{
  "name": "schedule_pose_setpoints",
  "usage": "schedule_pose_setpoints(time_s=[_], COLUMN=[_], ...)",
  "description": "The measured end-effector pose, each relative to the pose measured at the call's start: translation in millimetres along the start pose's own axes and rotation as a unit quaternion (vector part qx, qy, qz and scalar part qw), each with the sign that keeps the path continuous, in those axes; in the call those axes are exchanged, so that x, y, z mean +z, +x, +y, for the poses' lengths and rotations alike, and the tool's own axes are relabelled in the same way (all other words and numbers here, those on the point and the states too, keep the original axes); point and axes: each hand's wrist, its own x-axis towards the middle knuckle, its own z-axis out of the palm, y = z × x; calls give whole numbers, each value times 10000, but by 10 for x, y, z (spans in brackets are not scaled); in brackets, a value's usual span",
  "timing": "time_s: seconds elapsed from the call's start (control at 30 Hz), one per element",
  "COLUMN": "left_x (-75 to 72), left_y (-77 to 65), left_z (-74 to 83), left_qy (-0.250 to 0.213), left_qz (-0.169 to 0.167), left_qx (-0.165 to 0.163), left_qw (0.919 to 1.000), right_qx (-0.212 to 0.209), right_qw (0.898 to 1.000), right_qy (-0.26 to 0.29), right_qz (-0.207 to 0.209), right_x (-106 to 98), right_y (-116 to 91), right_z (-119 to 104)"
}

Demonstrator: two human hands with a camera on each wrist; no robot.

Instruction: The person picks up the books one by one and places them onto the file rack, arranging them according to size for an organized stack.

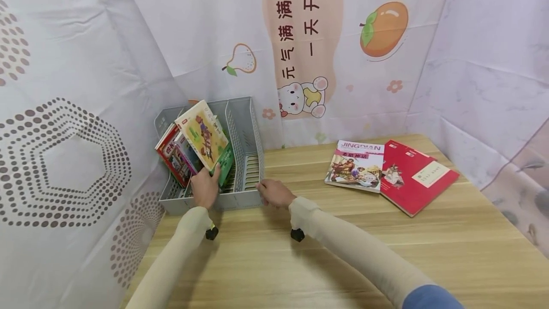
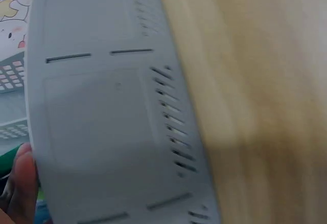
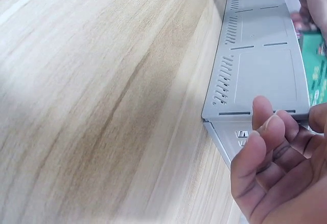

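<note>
A grey plastic desk organizer (image 1: 240, 199) with dividers stands at the left of the table, its right compartment bare. Several books lean in its left part: a red one (image 1: 173, 151), a yellow-covered picture book (image 1: 201, 132) standing higher and tilted, and a green one (image 1: 227, 163). My left hand (image 1: 205, 189) reaches over the front wall and grips the yellow book's lower end, its thumb near the green book; the other fingers are mostly hidden. At the front right corner my right hand (image 1: 276, 193) holds the organizer's edge between thumb and curled fingers (image 3: 245, 157).
A white-and-pink book titled JINGDIAN (image 1: 356, 166) lies on the right of the wooden table (image 1: 300, 261). It overlaps a red book (image 1: 416, 178) beside it. Printed curtains (image 1: 300, 66) hang behind and at both sides.
</note>
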Motion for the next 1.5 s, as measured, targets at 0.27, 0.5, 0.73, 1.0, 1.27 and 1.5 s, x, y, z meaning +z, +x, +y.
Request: schedule_pose_setpoints(time_s=[0.27, 0.5, 0.73, 1.0, 1.27, 1.5], left_x=[120, 153, 158, 143, 50, 87], left_y=[114, 254, 261, 257, 284, 160], left_z=[19, -33, -20, -71, 7, 136], left_qy=[-425, 53, -47, 320, -509, -773], left_qz=[-1036, -1051, -950, -621, -1351, -1176], left_qx=[-309, -250, -237, -191, -759, -408], left_qw=[9932, 9941, 9952, 9974, 9866, 9892], right_qx=[47, 72, 89, 146, 124, -251], right_qw=[10000, 10000, 9999, 9998, 9999, 9960], right_qy=[-8, 63, 87, -131, -57, -820], right_qz=[59, 12, 38, 37, -7, 249], right_x=[56, 13, -22, -18, -172, -312], right_y=[8, -13, -11, 18, -35, -9], right_z=[8, -14, -65, -54, -81, 13])
